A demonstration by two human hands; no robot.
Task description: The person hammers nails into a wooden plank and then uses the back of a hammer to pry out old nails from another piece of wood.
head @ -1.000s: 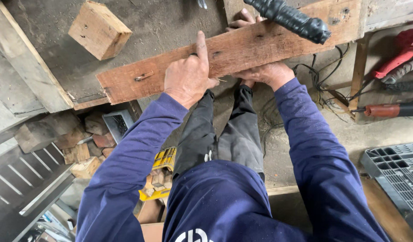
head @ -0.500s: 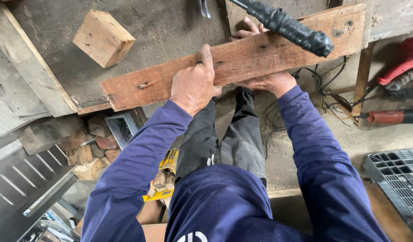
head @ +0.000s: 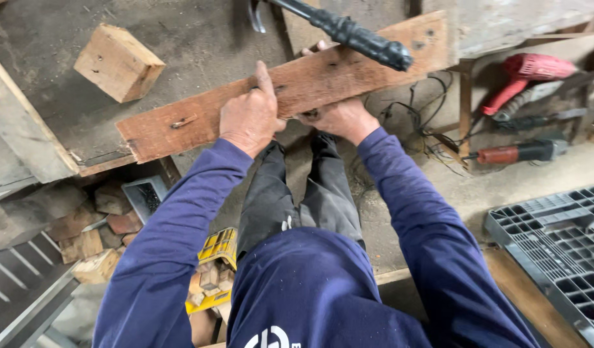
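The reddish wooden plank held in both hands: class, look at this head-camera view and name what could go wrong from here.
1. The reddish wooden plank overhangs the grey workbench; it might tip if the left hand or right hand slackens.
2. A bent rusty nail lies on its face, close to the left hand, and could scratch it.
3. The black-handled tool rests across the plank and may roll off.

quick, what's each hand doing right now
Left hand: closed on the near edge of the wooden plank, forefinger stretched across the top.
Right hand: grips the same plank from below, fingers wrapped over the far edge.
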